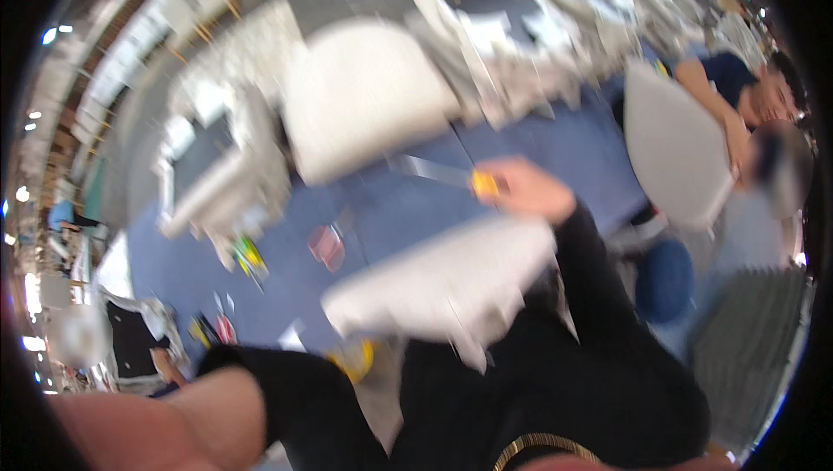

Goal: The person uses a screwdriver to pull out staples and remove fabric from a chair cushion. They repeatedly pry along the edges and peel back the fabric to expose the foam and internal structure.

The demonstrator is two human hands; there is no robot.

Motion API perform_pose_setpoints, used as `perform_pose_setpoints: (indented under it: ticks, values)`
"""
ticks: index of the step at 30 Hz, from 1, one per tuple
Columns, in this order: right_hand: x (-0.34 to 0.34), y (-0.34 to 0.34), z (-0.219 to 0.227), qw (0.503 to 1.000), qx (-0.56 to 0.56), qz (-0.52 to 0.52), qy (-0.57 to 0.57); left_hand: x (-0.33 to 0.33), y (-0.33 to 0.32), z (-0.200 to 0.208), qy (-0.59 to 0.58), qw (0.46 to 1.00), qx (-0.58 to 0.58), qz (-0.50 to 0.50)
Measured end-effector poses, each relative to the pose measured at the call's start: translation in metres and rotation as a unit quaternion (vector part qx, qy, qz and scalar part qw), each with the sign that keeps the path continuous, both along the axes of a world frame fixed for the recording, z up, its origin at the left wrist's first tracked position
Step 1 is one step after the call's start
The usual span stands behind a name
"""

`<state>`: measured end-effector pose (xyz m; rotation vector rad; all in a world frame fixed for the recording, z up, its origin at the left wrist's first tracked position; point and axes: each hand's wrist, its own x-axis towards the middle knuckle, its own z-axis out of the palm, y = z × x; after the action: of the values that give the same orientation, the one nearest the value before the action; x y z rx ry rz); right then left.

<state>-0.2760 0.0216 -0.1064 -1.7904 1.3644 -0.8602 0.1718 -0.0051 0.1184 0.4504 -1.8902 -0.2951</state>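
My right hand (531,192), in a black sleeve, is closed around the yellow handle (484,185) of a tool with a long, thin metal blade (432,169). The blade points left over the blue table; blur hides its exact kind. Just below this hand, a cream fabric-covered piece (442,276) lies at the near table edge, with loose cloth hanging from its near side. Of my left arm, a bare part (208,415) and a black sleeve (295,393) show at the lower left. My left hand is out of view.
The blue table (390,215) bears red-handled scissors (328,247), a yellow-green item (249,256) and a large cream rounded panel (364,94). Partly covered frames (230,163) stand around it. At right, a co-worker holds a grey panel (677,146) near a blue round object (665,280).
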Motion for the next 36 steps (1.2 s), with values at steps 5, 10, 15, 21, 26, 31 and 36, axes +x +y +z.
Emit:
perform_pose_setpoints:
  ticks: [5,10,15,21,26,31,36]
  values:
    - [0.034,0.047,0.003,0.996,0.047,-0.010,0.070,0.012,0.013,-0.001,0.060,0.998,-0.010,0.028]
    - [0.048,0.039,0.005,0.993,0.054,0.034,0.097,0.018,0.003,-0.009,0.109,0.992,-0.030,0.047]
    - [0.060,0.037,-0.025,0.992,0.082,0.060,0.073,0.034,-0.006,0.024,0.092,0.993,0.000,0.073]
    - [0.024,0.013,-0.013,0.994,0.039,0.037,0.098,0.013,-0.040,0.011,0.123,0.991,0.014,0.056]
    - [0.028,0.005,-0.013,0.987,0.043,0.073,0.135,0.016,-0.039,0.026,0.125,0.990,0.007,0.071]
    - [0.035,-0.001,-0.008,0.990,0.073,0.051,0.109,0.022,-0.042,0.011,0.144,0.987,-0.004,0.076]
    - [0.033,0.001,-0.002,0.987,0.101,0.053,0.118,0.021,-0.032,0.006,0.158,0.983,-0.020,0.089]
